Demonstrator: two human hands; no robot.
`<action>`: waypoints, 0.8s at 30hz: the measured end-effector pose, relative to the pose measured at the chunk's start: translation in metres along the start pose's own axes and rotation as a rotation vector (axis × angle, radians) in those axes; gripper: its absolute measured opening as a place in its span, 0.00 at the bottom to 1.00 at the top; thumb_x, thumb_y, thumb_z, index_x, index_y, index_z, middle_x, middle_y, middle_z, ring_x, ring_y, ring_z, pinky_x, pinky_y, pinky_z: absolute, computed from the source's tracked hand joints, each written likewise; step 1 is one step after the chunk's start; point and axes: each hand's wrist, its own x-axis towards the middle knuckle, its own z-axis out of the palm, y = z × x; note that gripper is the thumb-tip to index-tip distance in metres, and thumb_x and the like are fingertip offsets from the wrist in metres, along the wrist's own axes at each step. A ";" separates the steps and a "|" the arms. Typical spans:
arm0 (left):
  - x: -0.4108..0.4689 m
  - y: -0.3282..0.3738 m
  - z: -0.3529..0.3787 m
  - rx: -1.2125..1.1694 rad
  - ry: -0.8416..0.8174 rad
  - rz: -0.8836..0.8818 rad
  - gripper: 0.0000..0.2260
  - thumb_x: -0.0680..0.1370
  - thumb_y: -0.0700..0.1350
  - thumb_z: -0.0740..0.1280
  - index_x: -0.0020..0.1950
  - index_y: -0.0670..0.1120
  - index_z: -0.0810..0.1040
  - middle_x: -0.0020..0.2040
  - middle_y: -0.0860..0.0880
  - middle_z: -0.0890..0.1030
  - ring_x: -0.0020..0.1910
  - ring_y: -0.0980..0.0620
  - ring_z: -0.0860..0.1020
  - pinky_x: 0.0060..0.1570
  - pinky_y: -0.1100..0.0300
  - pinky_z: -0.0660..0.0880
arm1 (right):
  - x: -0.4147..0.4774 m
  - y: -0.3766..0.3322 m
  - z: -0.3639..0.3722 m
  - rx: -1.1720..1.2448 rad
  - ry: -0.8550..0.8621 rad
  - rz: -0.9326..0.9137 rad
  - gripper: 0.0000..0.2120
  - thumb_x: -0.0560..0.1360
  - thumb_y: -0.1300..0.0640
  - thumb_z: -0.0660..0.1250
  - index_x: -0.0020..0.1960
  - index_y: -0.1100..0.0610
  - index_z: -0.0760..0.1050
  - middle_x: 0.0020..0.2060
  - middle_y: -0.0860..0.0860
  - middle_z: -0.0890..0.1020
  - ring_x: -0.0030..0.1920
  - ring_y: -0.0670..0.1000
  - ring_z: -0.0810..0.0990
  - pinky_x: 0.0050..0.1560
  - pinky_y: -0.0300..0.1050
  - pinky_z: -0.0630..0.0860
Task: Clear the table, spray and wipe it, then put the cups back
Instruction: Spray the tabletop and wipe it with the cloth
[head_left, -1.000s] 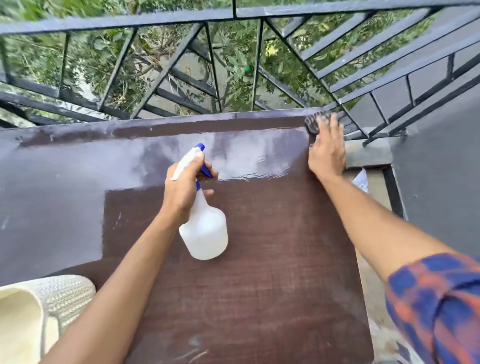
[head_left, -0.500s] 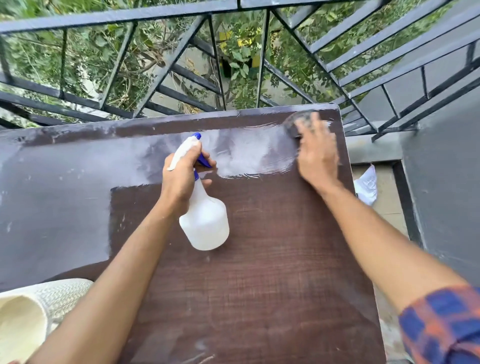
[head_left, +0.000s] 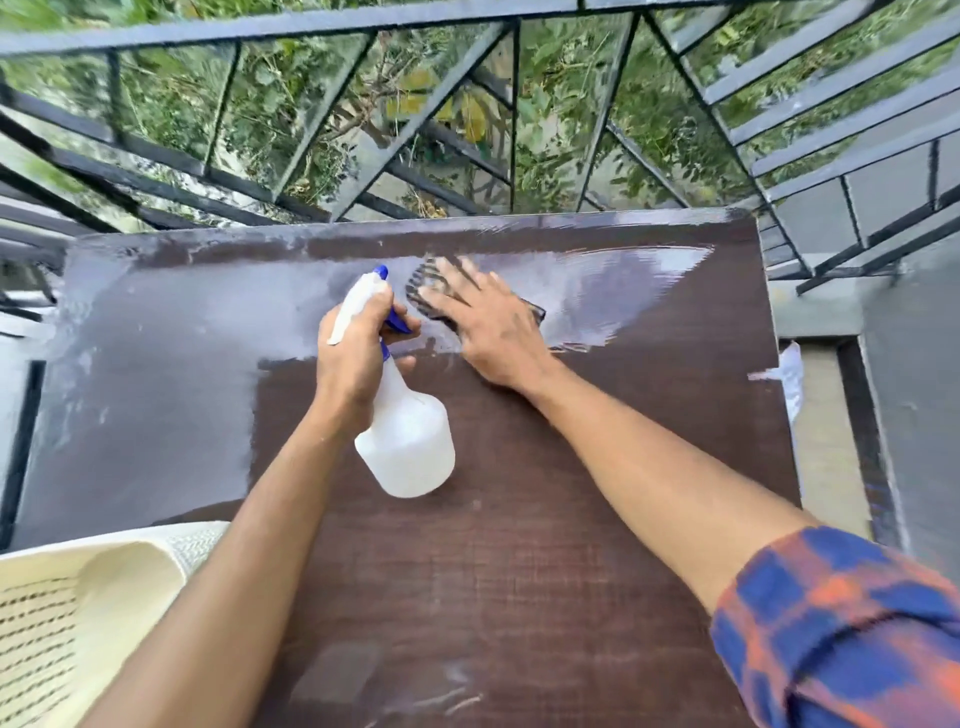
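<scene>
Here, head view | left hand (head_left: 358, 364) curled round bottle (head_left: 410, 457) neck, above table (head_left: 519, 571) middle | right hand (head_left: 493, 332) flat, fingers spread, pressed cloth (head_left: 431, 291) near far edge | wet streak (head_left: 613, 291) ran toward far right corner

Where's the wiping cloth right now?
In the head view the cloth lies flat under the right hand, on the far half of the table near its middle, just right of the spray bottle that the left hand grips.
</scene>
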 end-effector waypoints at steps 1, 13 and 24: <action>0.001 0.000 -0.005 -0.003 0.013 -0.008 0.14 0.83 0.51 0.61 0.41 0.47 0.77 0.40 0.49 0.83 0.45 0.52 0.83 0.38 0.56 0.76 | -0.009 0.007 0.002 -0.006 0.024 0.011 0.28 0.76 0.61 0.61 0.75 0.47 0.70 0.78 0.53 0.65 0.76 0.61 0.65 0.73 0.62 0.64; -0.006 0.006 -0.051 -0.136 0.126 -0.023 0.13 0.83 0.50 0.61 0.41 0.49 0.76 0.39 0.50 0.81 0.46 0.51 0.81 0.39 0.58 0.75 | 0.088 0.010 -0.019 0.035 0.122 0.492 0.37 0.75 0.72 0.57 0.78 0.43 0.61 0.81 0.48 0.52 0.81 0.57 0.50 0.79 0.62 0.51; -0.003 0.005 -0.071 -0.180 0.148 -0.031 0.12 0.83 0.48 0.61 0.42 0.48 0.76 0.40 0.48 0.81 0.42 0.53 0.81 0.31 0.63 0.75 | 0.008 -0.029 0.017 0.034 0.047 -0.164 0.27 0.78 0.62 0.61 0.76 0.55 0.68 0.77 0.56 0.67 0.75 0.61 0.66 0.75 0.54 0.63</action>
